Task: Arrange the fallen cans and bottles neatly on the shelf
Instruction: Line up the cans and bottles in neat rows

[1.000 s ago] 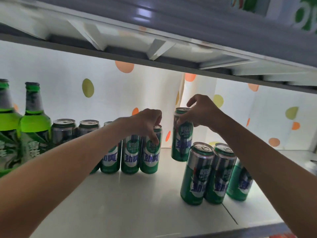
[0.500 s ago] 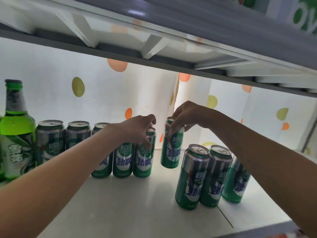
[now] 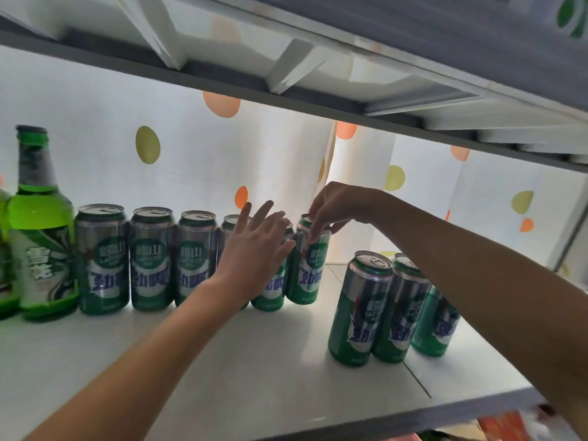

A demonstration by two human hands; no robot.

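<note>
A white shelf (image 3: 222, 370) has a dotted white curtain (image 3: 197, 160) behind it and a green bottle (image 3: 39, 230) far left of the fingers. A row of cans (image 3: 152, 259) stands upright; the right hand (image 3: 334, 208) pinches the top of the end can (image 3: 310, 265). The left hand (image 3: 254, 246) has straight, spread fingers and holds nothing, in front of the row, and three cans (image 3: 391, 310) stand to the right, nearer the front.

Left hand (image 3: 254, 253) flat, fingers spread; right hand (image 3: 334, 208) downturned in a curled fingertip grip.
</note>
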